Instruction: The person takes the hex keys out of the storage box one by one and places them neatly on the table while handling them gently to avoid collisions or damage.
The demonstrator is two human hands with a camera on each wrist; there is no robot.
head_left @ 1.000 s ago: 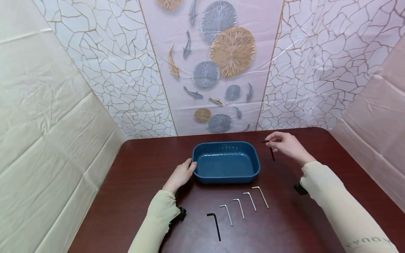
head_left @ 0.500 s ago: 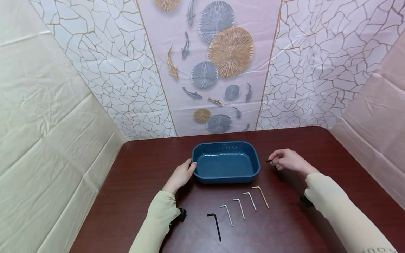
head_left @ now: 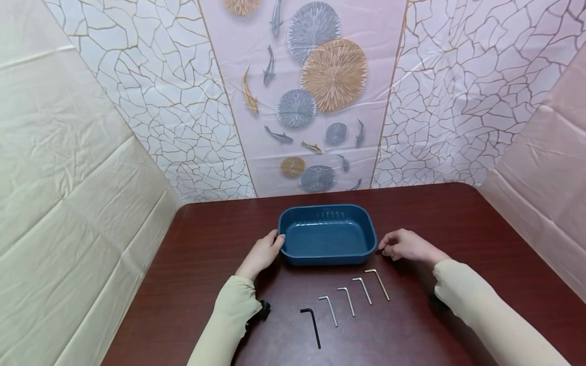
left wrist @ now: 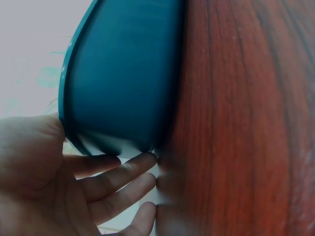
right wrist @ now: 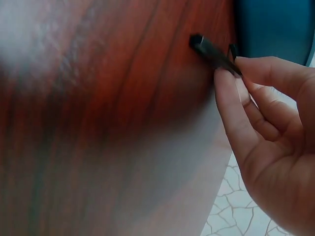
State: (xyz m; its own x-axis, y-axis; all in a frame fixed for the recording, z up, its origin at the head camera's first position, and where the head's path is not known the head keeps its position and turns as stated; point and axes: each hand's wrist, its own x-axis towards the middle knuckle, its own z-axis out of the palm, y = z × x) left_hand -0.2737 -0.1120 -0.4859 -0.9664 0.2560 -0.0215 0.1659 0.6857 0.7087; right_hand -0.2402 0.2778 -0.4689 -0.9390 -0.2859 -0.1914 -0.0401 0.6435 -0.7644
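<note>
A blue rectangular tray (head_left: 327, 260) stands at the back middle of the table. My left hand (head_left: 262, 254) holds its left end, thumb over the rim and fingers along the outer wall, as the left wrist view also shows (left wrist: 103, 187). Beside the tray's right end, low over the table, my right hand (head_left: 409, 246) pinches a black hex key (right wrist: 211, 53) between thumb and fingertips. In front of the tray lie a black hex key (head_left: 313, 328), several silver hex keys (head_left: 349, 302) and a brass-coloured one (head_left: 382, 285), set out in a slanting row.
The dark red wooden table (head_left: 206, 310) ends at a patterned cloth wall (head_left: 197, 152) behind the tray. Pale cloth hangs (head_left: 82, 203) along the left side and pinkish cloth (head_left: 545, 203) along the right.
My right hand has come down toward me with the black hex key, then left to the tray's right end. The left hand and the tray stay put.
</note>
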